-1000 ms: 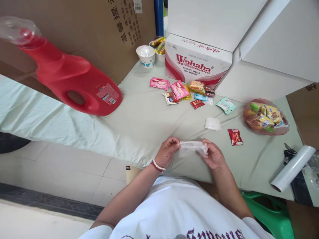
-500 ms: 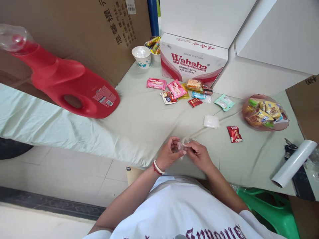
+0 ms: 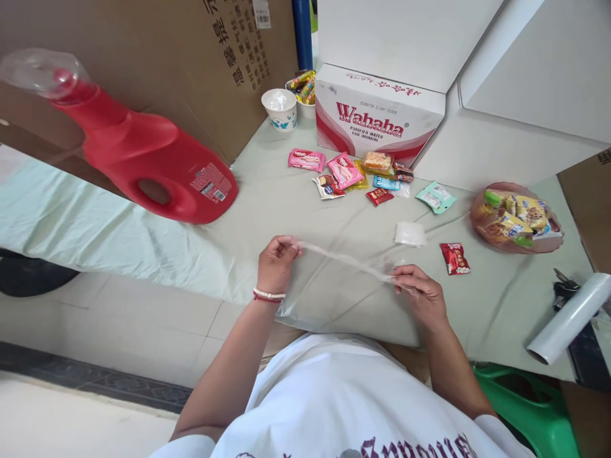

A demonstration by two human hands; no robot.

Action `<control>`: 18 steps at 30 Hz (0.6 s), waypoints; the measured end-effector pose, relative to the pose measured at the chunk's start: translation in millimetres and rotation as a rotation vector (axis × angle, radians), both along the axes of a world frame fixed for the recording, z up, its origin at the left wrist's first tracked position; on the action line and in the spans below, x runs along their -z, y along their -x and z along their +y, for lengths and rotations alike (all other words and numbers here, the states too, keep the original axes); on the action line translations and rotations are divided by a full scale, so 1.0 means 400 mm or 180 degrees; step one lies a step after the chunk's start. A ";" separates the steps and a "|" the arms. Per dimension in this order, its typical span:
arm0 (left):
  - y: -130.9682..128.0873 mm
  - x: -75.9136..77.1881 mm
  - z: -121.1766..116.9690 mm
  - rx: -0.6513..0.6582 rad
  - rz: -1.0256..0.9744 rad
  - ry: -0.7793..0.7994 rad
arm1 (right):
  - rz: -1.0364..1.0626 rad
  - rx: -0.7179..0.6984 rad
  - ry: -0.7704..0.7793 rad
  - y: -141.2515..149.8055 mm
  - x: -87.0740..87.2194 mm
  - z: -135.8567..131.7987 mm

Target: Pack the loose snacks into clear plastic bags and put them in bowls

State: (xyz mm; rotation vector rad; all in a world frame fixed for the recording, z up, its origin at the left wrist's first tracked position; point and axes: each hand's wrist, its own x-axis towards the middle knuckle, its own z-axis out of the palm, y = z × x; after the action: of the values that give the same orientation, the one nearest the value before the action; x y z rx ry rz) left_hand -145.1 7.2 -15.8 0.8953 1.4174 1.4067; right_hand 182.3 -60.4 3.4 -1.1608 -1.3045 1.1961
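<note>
A strip of clear plastic film [image 3: 342, 257] is stretched between my two hands above the front of the table. My left hand [image 3: 275, 267], with a white and red bracelet at its wrist, pinches the left end. At the other end, the fingers of my right hand [image 3: 422, 294] are closed on the film, which bunches there. Behind my right hand lies a small white packet [image 3: 410, 234], with a red snack packet [image 3: 455, 259] to its right. How far the film hangs down is hard to make out.
Several wrapped snacks [image 3: 344, 170] lie before a Wahaba-style water carton [image 3: 377, 121]. Paper cups [image 3: 280, 113] stand left of it, a red jug [image 3: 162, 165] further left. On the right are a snack bowl [image 3: 487, 238] and a plastic roll [image 3: 568, 321].
My hands have moved apart, the left to the left and up, the right to the right. The film, crumpled between them before, is now drawn out into a long strip.
</note>
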 end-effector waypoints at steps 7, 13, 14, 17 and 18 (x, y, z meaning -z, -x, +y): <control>-0.025 -0.002 -0.069 0.0093 0.0854 0.0550 | -0.1002 0.0033 -0.0227 0.117 0.061 -0.034; -0.134 -0.014 -0.181 0.1138 -0.0467 0.0791 | -0.2001 -0.0131 -0.0453 0.172 0.081 -0.076; -0.149 -0.024 -0.185 0.1240 -0.0633 0.0691 | -0.2099 -0.0158 -0.0462 0.177 0.084 -0.082; -0.174 -0.060 -0.175 0.1340 -0.1235 0.0396 | -0.2120 -0.0212 -0.0447 0.189 0.092 -0.093; -0.174 -0.069 -0.168 0.1242 -0.1370 0.0301 | -0.2051 -0.0223 -0.0443 0.191 0.093 -0.096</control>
State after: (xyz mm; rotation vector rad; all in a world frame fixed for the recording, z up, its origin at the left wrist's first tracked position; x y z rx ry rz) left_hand -75.3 -59.8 12.0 0.7072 0.9180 1.1386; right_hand 105.8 -98.7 -33.8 -1.4684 -1.8841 0.7784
